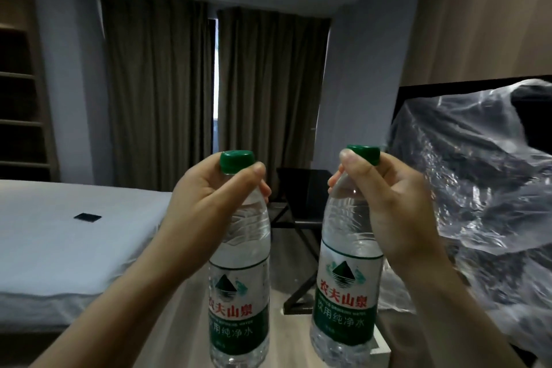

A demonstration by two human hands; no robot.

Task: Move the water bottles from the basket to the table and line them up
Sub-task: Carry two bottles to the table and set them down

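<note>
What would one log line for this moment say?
left hand holds left bottle by neck | right hand holds right bottle by neck | both upright

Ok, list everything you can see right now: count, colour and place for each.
left clear plastic water bottle: one, clear with green cap and green label, centre, roughly upright
right clear plastic water bottle: one, same colours, beside it, not touching
bed: one, white sheet, left
small flat object: one, black, on the bed
curtains: brown-grey, back wall, narrow gap between them
dark chair or stand: one, black, behind the bottles
crumpled plastic sheet: one, transparent, right, draped over something dark
wooden shelves: brown, far left
basket: not in view
left hand: grips the left bottle's neck
right hand: grips the right bottle's neck
</note>
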